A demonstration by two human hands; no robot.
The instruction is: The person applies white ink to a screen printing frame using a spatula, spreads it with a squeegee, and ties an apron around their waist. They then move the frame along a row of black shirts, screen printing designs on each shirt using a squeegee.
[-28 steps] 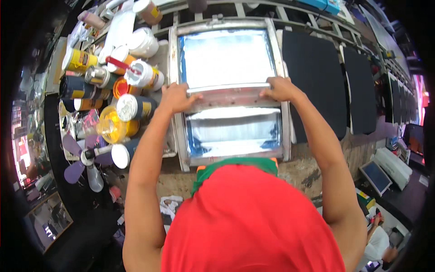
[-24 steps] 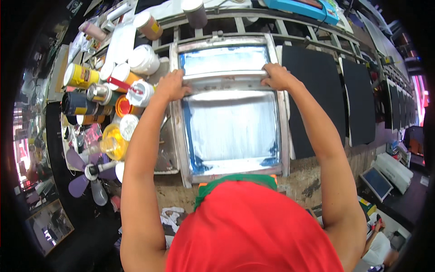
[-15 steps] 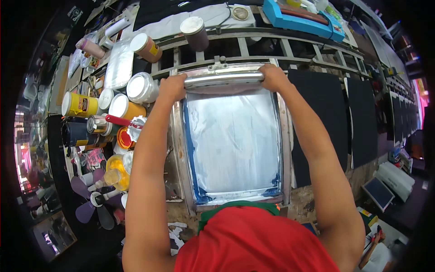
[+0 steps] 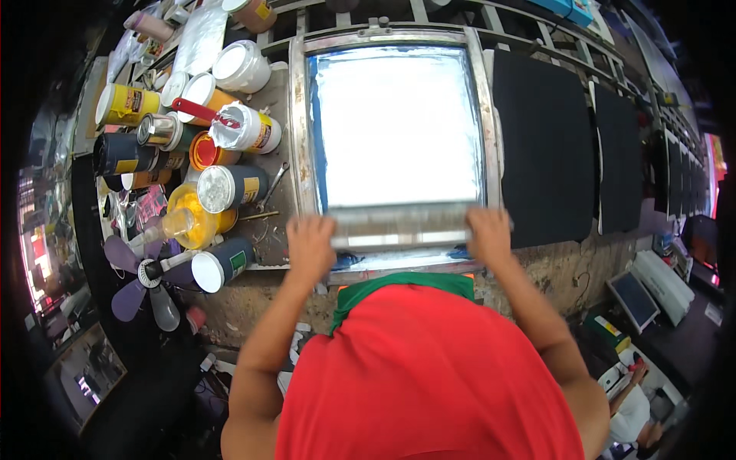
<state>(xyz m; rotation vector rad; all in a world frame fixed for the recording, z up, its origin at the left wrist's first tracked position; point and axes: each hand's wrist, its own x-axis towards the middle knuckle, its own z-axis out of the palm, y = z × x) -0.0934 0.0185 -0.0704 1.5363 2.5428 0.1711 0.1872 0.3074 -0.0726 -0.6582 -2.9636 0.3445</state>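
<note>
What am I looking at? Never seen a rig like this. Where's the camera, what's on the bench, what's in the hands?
There's no robot: a person works bare-handed. The view comes from the left of two wide fisheye cameras on their head, looking down, so straight edges bend near the rim. The large red shape is their shirt.

The left hand and right hand grip opposite ends of a wide bar, blurred here. It lies across the near part of a rectangular frame, whose inner panel is mostly white with blue edges.

Left of the frame are assorted tubs, including a yellow tub, plus a wrench. To its right are flat black panels.
</note>
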